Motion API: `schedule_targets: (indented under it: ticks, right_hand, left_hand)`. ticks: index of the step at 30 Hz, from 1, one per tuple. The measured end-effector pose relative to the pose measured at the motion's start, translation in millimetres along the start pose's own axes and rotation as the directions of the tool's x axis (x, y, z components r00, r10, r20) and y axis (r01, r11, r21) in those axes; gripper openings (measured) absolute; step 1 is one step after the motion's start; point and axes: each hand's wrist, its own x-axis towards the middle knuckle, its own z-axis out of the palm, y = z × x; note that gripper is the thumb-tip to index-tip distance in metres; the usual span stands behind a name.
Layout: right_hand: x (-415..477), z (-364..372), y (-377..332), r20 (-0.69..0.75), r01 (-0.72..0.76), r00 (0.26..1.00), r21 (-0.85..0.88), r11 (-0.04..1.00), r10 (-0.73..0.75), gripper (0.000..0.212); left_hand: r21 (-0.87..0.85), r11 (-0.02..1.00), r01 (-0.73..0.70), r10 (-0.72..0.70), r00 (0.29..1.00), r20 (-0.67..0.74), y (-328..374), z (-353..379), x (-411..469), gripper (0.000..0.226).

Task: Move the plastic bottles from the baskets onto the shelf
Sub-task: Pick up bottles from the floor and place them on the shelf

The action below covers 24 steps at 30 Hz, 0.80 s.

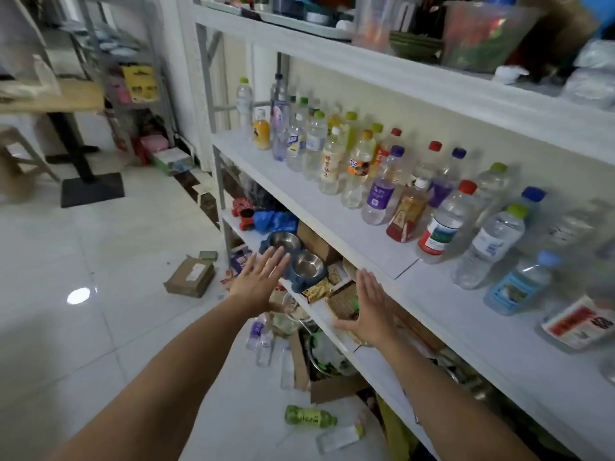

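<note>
Left hand (263,281): fingers straight, empty.
Right hand (369,311): flat, empty, apart from left, near shelf (336,211) edge.
Plastic bottles (379,191): upright along shelf.
Green bottle (309,417): lying on floor (100,327).

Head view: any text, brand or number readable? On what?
None reads with certainty.
Pale bottle: vertical orange characters, blurred.
Orange-label bottle: blue logo, blurred.
Purple-label bottle: print too small.
Red-and-white-label bottle: motion-blurred.
Cardboard box on the floor: white sticker, unreadable.
</note>
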Motion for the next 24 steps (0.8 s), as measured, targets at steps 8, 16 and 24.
schedule_targets:
  ticks: [8,16,24]
  right_hand:
    - [49,62,-47,0.05,0.089,0.995,-0.054,0.995,-0.086,0.132]
    - [51,155,-42,-0.017,-0.096,0.995,-0.016,0.995,0.096,0.134]
    - [3,336,54,-0.045,-0.278,0.96,-0.052,0.959,0.275,0.138]
  left_hand:
    - [-0.025,0.995,0.095,-0.093,0.994,0.059,-72,46,-27,0.116]
    - [-0.014,0.998,-0.062,0.064,0.992,0.11,-115,139,8,0.114]
    - [-0.055,0.962,-0.268,0.274,0.953,0.13,-51,359,47,0.113]
